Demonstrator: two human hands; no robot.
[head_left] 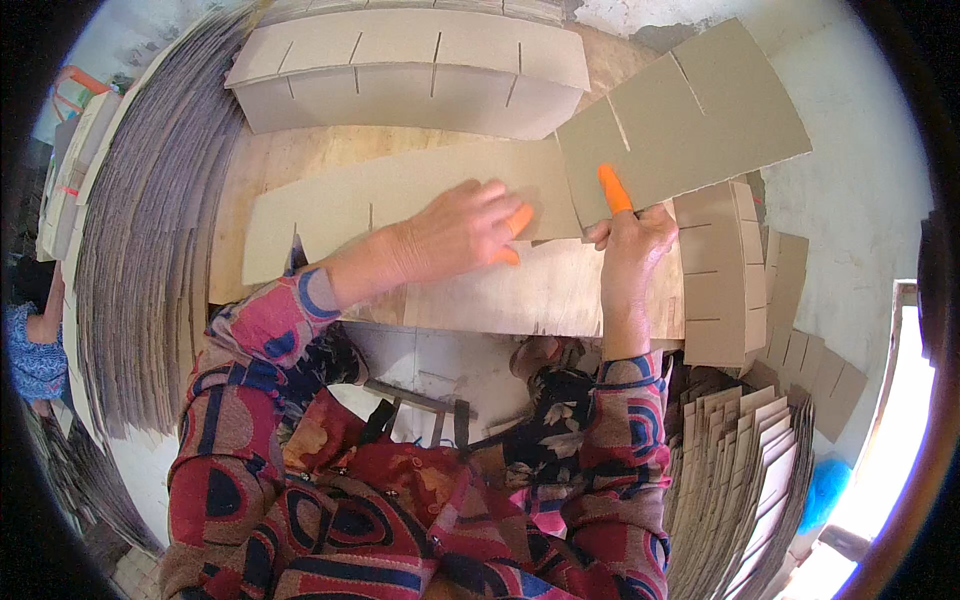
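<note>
A long notched cardboard sheet (430, 170) lies across the wooden table in front of me. Its right part (690, 110) is bent up along a crease, with slots cut into its far edge. My right hand (640, 235) grips the near edge of this raised part, an orange-covered finger extended along its face. Over the flat part hovers or rests my left hand (455, 230), slightly blurred, with bent fingers. Its two orange-covered tips are apart, with nothing visible between them; whether it touches the cardboard I cannot tell.
A folded slotted cardboard piece (410, 85) stands at the table's far side. A tall cardboard stack (150, 220) rises on the left. More slotted pieces (715, 275) hang by the right edge, above another stack (735, 480). Someone in a blue patterned sleeve (35, 350) is at far left.
</note>
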